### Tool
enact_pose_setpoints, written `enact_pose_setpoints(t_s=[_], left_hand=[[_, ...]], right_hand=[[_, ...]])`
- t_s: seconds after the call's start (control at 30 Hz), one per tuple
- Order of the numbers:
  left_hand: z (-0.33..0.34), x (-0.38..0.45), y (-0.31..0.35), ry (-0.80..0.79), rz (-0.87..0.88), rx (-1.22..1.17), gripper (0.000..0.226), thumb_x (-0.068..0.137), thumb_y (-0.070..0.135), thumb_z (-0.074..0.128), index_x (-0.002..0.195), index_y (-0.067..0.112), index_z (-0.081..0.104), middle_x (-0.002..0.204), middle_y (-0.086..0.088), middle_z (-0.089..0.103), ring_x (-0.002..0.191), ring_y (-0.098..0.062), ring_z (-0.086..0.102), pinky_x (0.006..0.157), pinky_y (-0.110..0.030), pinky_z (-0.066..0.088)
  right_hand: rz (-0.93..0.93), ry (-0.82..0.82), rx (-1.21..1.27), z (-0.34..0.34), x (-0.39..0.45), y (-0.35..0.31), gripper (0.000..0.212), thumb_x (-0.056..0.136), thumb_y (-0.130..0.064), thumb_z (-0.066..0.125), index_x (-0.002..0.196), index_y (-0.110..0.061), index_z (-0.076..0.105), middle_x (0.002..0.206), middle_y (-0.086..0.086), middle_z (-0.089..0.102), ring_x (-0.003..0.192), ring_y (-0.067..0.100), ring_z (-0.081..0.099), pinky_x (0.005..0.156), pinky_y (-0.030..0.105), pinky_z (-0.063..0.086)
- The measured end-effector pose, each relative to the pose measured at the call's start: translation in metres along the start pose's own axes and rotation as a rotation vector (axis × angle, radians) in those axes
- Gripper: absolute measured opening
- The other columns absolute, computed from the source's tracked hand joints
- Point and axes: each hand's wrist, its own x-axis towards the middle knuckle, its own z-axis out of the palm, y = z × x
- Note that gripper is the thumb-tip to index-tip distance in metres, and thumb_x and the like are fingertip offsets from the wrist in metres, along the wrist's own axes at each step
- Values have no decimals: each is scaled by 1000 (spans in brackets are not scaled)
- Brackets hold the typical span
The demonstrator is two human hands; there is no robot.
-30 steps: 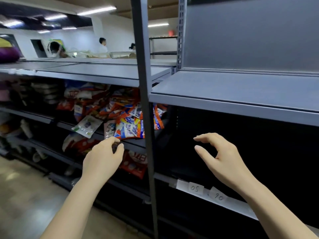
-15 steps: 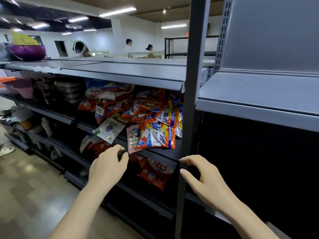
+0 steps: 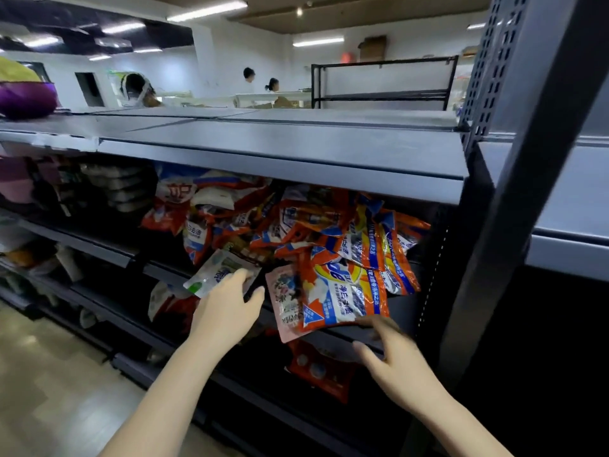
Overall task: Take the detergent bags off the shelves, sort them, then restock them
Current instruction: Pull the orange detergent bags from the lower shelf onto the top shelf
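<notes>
Here, a jumbled heap of orange, blue and white plastic detergent bags lies on the second shelf of a dark grey metal shelving unit. At the front of the heap, a large orange bag with a yellow swirl and blue lettering hangs partly over the shelf edge, with a pale pink flower-printed pouch tucked just behind its left side. Further left, a white and green pouch also juts over the edge.

The left hand reaches up with its fingers loosely spread and released, the tips touching the white and green pouch without gripping it. The right hand hovers just under the bottom corner of the large orange bag, fingers half curled and open; whether they touch the bag cannot be told because of blur.

More red bags lie on the lower shelf. A purple bowl sits on the top shelf at far left.
</notes>
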Motion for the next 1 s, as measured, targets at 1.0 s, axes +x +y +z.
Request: enact_pose_setpoints(t_s=[1.0], left_hand=[[88, 232, 29, -170, 549, 21, 74, 87, 42, 62, 149, 24, 26, 152, -13, 26, 138, -34, 26, 108, -46, 30]], right_hand=[[1116, 695, 1054, 71, 124, -40, 36, 74, -20, 80, 100, -4, 62, 75, 5, 61, 59, 14, 56, 43, 23, 39]])
